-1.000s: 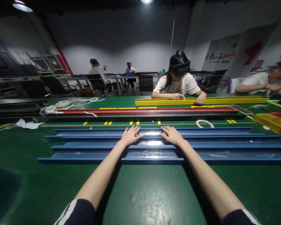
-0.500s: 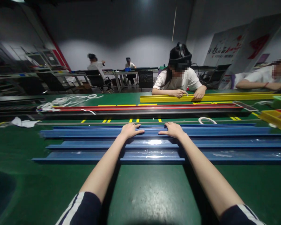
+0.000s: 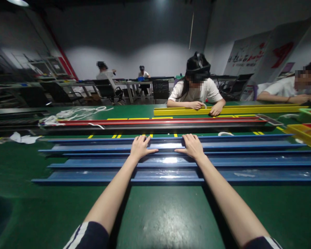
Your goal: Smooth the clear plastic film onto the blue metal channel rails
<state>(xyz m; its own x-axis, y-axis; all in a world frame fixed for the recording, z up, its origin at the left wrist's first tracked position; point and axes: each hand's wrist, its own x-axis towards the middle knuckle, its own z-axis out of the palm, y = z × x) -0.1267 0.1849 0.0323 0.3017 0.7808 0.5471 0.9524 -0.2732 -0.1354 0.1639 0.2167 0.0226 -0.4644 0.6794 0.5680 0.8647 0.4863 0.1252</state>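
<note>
Three long blue plastic channels lie side by side across the green table. Both hands are on the farthest blue channel, whose hollow side faces up. My left hand spans it left of the middle, fingers over the far rim and thumb along the near rim. Mirroring that grip, my right hand holds the same channel a short way to the right. The middle blue channel and nearest blue channel lie closer to me, hollow sides up, with my forearms passing over them.
Beyond the blue channels lies a long black channel with a red edge. A co-worker leans over a yellow channel opposite. White cords and crumpled paper are at left; a yellow tray stands at right.
The farthest blue channel has turned from standing on its side to lying hollow side up. My fingers have shifted to its far rim, my thumbs to its near rim.
</note>
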